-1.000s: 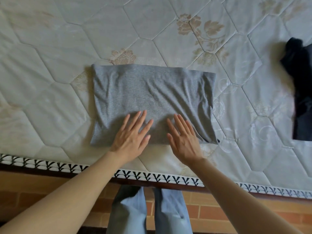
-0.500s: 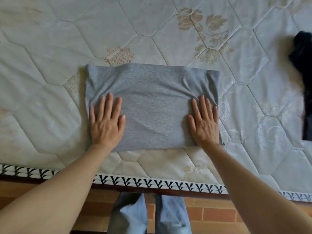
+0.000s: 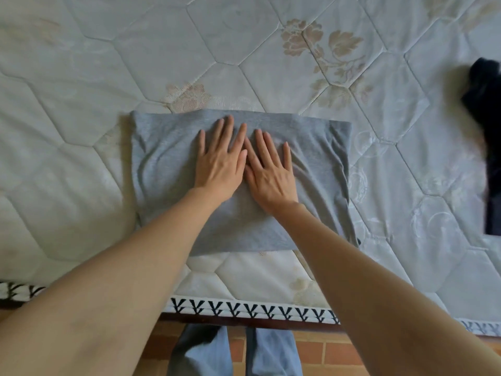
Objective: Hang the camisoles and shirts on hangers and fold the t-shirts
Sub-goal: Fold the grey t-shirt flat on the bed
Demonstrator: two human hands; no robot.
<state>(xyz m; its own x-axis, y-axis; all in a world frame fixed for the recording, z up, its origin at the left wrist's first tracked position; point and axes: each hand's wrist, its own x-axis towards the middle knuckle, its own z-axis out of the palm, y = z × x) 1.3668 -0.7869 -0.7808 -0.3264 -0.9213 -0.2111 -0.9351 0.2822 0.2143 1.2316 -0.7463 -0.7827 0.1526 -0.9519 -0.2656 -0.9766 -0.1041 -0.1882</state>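
Item: folded grey jersey t-shirt (image 3: pixel 168 158), lying flat near the front edge of the quilted cream mattress (image 3: pixel 81 77). Left hand (image 3: pixel 219 164) and right hand (image 3: pixel 269 172) rest side by side at its centre, fingers straight, palms flat, gripping nothing. Black garment (image 3: pixel 488 131) well apart, at right. Risks: outward smoothing may drag the soft knit, bunching creases or shifting folded layers; slack right edge likely to splay.

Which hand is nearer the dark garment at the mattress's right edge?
Right hand: it presses the grey t-shirt on the side toward the dark garment; the left hand lies beyond it.
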